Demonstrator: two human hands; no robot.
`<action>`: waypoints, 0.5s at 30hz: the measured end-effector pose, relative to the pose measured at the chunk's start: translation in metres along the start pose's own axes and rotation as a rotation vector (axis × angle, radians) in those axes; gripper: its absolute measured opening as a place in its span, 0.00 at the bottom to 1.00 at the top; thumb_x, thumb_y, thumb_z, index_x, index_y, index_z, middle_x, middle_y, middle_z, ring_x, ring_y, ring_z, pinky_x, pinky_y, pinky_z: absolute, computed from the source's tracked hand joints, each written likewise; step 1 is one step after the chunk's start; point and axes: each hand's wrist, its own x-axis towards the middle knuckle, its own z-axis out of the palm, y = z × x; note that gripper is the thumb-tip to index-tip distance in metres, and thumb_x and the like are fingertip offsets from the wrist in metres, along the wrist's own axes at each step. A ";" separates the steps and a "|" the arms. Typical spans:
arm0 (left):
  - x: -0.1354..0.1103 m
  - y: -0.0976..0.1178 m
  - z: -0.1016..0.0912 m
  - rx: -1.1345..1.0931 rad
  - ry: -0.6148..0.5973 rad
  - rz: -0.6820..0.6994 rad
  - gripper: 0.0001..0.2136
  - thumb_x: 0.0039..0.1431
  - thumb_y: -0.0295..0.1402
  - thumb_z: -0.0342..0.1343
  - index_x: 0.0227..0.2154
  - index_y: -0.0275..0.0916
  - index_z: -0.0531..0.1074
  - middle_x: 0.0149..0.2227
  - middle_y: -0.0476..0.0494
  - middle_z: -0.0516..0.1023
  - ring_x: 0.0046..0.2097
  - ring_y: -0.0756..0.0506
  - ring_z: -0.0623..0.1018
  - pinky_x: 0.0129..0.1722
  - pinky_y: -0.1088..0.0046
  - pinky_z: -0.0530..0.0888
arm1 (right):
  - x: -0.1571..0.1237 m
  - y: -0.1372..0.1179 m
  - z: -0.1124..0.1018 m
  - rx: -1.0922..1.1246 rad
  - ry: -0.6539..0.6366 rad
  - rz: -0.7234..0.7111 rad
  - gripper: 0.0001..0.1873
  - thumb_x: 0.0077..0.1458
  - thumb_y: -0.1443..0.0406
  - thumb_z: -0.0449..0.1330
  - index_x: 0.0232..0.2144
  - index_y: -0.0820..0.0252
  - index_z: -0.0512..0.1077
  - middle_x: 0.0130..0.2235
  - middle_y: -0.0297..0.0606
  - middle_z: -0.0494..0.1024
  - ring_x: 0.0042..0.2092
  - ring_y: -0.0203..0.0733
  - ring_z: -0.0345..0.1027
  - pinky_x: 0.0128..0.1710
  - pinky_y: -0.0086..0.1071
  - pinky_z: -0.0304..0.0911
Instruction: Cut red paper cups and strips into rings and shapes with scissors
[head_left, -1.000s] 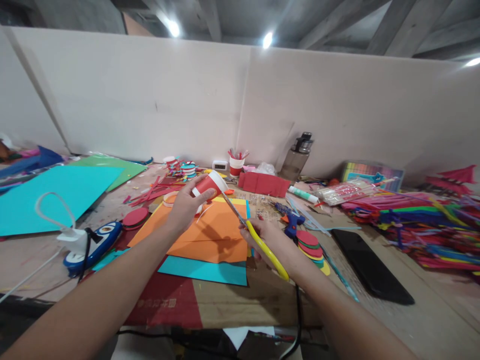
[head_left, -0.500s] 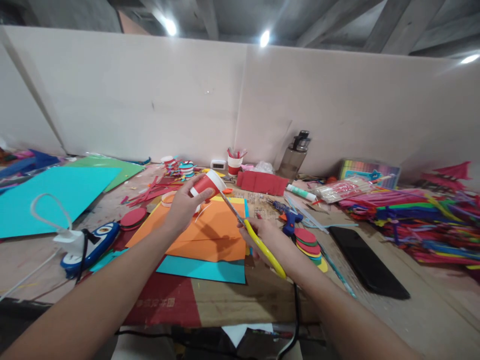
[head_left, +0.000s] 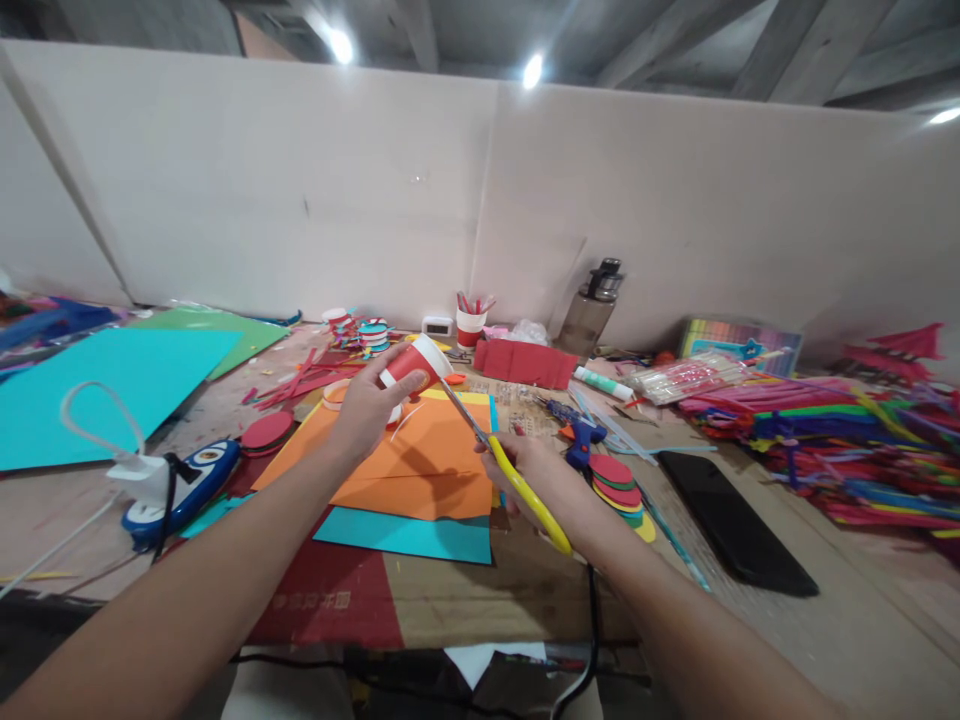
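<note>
while the left hand (head_left: pixel 371 405) gripped a red-and-white cup (head_left: pixel 403 364) above the far side of the orange paper (head_left: pixel 442 460), the right hand (head_left: pixel 531 465) held yellow-handled scissors (head_left: pixel 525 490) near its right edge; if those slipped, they could have nicked the left hand.

We see ceiling lamps (head_left: pixel 532 72) flaring into white spots with hazy streaks against a dim grey ceiling (head_left: pixel 502 35). Their glow dulls down the pale partition (head_left: pixel 300 190), and soft shadows lie across the orange sheets (head_left: pixel 450 490). We notice wide-angle stretching in the forearms (head_left: pixel 176 590), and smeary detail in the coloured stems (head_left: pixel 862 470) at right.
</note>
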 end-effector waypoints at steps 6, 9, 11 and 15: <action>0.001 -0.002 -0.002 0.019 0.003 -0.006 0.35 0.44 0.38 0.69 0.58 0.40 0.70 0.45 0.39 0.78 0.33 0.50 0.77 0.31 0.74 0.76 | 0.004 0.002 -0.004 -0.016 -0.035 -0.046 0.10 0.54 0.63 0.56 0.32 0.61 0.76 0.18 0.32 0.71 0.20 0.34 0.65 0.20 0.25 0.53; 0.001 -0.002 -0.002 0.019 0.008 -0.017 0.36 0.43 0.38 0.70 0.58 0.40 0.70 0.44 0.39 0.78 0.32 0.50 0.77 0.30 0.74 0.75 | 0.003 -0.001 -0.005 -0.026 -0.038 -0.057 0.09 0.53 0.64 0.56 0.31 0.61 0.76 0.18 0.32 0.70 0.21 0.34 0.65 0.21 0.25 0.53; 0.001 -0.002 -0.001 -0.001 0.005 -0.015 0.35 0.43 0.39 0.70 0.58 0.40 0.70 0.43 0.39 0.78 0.32 0.50 0.77 0.31 0.73 0.76 | -0.001 -0.005 -0.007 -0.050 -0.012 -0.077 0.10 0.54 0.64 0.55 0.31 0.62 0.76 0.19 0.33 0.71 0.22 0.34 0.64 0.22 0.25 0.53; 0.001 0.002 0.001 -0.050 -0.008 0.002 0.34 0.45 0.39 0.68 0.57 0.40 0.70 0.43 0.40 0.78 0.34 0.49 0.77 0.31 0.74 0.75 | -0.010 -0.016 -0.015 -0.083 0.033 -0.165 0.11 0.57 0.62 0.54 0.33 0.62 0.74 0.28 0.36 0.76 0.28 0.35 0.65 0.28 0.27 0.55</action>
